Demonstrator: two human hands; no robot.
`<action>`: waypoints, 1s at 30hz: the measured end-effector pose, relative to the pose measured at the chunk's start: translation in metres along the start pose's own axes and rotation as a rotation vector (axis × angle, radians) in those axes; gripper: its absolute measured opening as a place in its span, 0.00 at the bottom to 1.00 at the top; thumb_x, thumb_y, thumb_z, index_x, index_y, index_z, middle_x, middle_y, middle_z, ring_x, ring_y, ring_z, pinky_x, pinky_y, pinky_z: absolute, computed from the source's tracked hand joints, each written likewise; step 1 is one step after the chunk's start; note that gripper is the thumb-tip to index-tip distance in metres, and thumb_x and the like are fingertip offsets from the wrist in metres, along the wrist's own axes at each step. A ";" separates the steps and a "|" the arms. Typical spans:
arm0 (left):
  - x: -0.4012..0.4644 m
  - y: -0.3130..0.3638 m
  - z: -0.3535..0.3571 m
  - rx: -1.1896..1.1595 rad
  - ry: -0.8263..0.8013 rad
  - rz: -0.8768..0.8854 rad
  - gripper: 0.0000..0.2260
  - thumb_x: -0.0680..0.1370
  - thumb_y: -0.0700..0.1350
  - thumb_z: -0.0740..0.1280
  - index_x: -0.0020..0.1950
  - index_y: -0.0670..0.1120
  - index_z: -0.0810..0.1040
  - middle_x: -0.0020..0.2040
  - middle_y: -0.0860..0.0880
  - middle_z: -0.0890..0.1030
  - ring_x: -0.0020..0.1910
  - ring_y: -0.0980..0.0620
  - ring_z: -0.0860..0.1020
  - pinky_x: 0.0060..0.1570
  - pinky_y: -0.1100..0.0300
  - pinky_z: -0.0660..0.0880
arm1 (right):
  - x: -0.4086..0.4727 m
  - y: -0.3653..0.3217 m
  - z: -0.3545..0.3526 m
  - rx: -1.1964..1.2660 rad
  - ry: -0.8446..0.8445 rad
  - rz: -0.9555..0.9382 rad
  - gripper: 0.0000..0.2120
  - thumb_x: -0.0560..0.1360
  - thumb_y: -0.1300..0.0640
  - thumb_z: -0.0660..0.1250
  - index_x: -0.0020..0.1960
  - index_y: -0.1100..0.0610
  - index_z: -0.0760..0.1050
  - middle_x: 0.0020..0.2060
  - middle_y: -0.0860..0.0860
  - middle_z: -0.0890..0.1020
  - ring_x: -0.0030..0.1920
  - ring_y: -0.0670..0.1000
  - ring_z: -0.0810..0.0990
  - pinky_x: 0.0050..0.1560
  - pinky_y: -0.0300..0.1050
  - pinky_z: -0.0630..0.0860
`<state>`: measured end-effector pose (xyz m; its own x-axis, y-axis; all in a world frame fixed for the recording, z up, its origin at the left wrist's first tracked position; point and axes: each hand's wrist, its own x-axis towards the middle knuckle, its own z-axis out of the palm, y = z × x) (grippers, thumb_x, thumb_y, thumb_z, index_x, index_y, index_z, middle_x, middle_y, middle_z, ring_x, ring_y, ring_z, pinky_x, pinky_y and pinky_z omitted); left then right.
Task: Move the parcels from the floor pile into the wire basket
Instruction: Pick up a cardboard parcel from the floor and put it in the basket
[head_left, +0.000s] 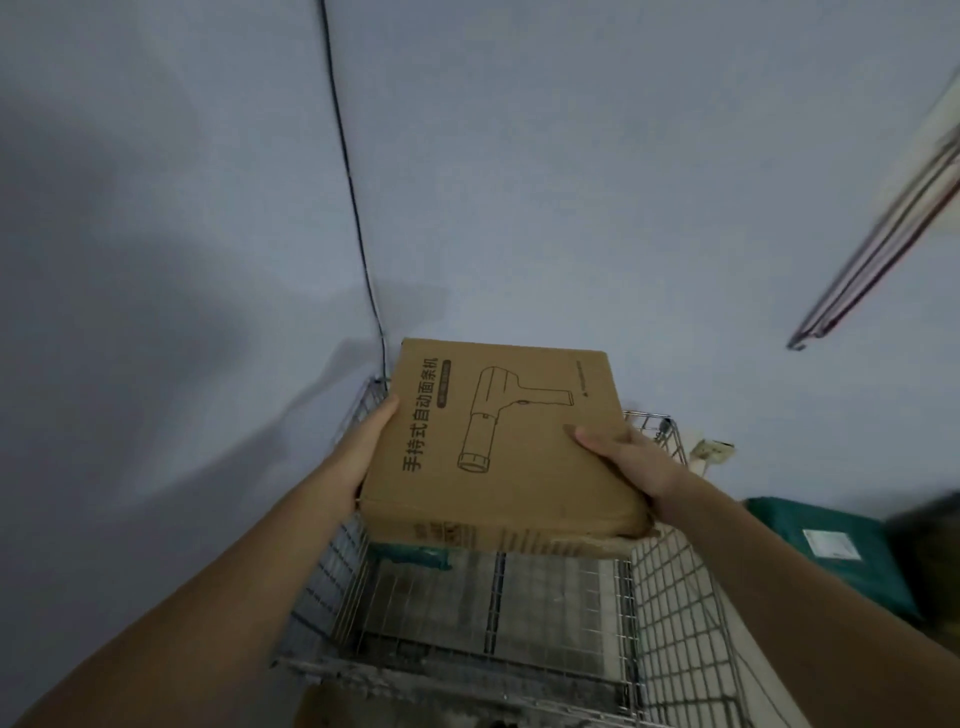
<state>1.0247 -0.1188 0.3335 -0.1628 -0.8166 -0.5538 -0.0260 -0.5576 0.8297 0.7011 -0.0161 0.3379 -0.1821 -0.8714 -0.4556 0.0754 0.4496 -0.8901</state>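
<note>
Cardboard box (498, 441) flat above wire basket (675, 613), long axis pointing away, both hands gripping its sides

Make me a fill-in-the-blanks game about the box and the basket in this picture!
1. The cardboard box is held by ____ hands, the left hand and the right hand.
2. The box is above the ____ basket.
3. The drawing printed on the box is on its ____ face.
4. A green parcel lies to the ____ of the basket.

Missing words: two; wire; top; right
</note>
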 end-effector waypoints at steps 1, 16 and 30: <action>0.019 0.000 0.007 0.011 -0.026 -0.025 0.21 0.82 0.64 0.64 0.61 0.51 0.85 0.55 0.44 0.88 0.52 0.43 0.86 0.53 0.49 0.80 | 0.011 0.009 -0.005 0.002 0.038 0.012 0.36 0.63 0.42 0.81 0.67 0.55 0.78 0.54 0.54 0.88 0.53 0.56 0.88 0.52 0.52 0.84; 0.272 -0.122 0.053 0.254 -0.098 -0.414 0.29 0.75 0.71 0.68 0.62 0.49 0.83 0.55 0.44 0.87 0.52 0.42 0.85 0.48 0.49 0.81 | 0.211 0.195 -0.031 -0.008 0.244 0.400 0.30 0.67 0.50 0.83 0.64 0.55 0.76 0.56 0.52 0.84 0.54 0.55 0.84 0.52 0.52 0.83; 0.541 -0.398 0.072 0.399 -0.057 -0.521 0.25 0.78 0.71 0.61 0.61 0.52 0.76 0.54 0.45 0.84 0.51 0.43 0.84 0.50 0.45 0.82 | 0.446 0.476 -0.060 -0.098 0.290 0.559 0.37 0.56 0.43 0.83 0.62 0.51 0.78 0.54 0.51 0.85 0.54 0.56 0.85 0.54 0.52 0.83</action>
<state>0.8758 -0.3279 -0.2920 -0.0815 -0.4395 -0.8945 -0.4773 -0.7707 0.4221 0.5972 -0.1789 -0.2877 -0.4001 -0.4178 -0.8157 0.1479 0.8489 -0.5074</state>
